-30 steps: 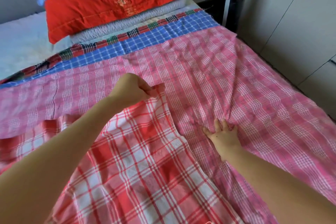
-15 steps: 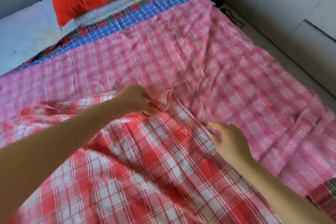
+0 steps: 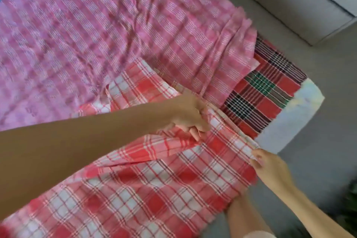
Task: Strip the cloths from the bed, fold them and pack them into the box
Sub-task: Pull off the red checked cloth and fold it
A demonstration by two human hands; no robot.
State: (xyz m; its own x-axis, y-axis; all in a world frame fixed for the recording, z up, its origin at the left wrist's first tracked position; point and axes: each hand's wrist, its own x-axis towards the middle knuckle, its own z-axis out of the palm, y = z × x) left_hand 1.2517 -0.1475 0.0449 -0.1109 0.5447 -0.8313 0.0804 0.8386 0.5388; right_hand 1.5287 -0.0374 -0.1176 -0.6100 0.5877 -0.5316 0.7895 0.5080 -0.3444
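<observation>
Grips red-and-white checked cloth (image 3: 154,189) in left hand (image 3: 190,120); pinches its edge with right hand (image 3: 270,166); seems soft, limp; best taken at corners.

The single head-worn camera looked steeply down at the mattress corner (image 3: 301,106), at arm's reach. The left hand (image 3: 189,116) sat mid-frame and the right hand (image 3: 270,168) lower right, over the red checked cloth (image 3: 154,189). Grey floor (image 3: 318,160) filled the right side.
</observation>
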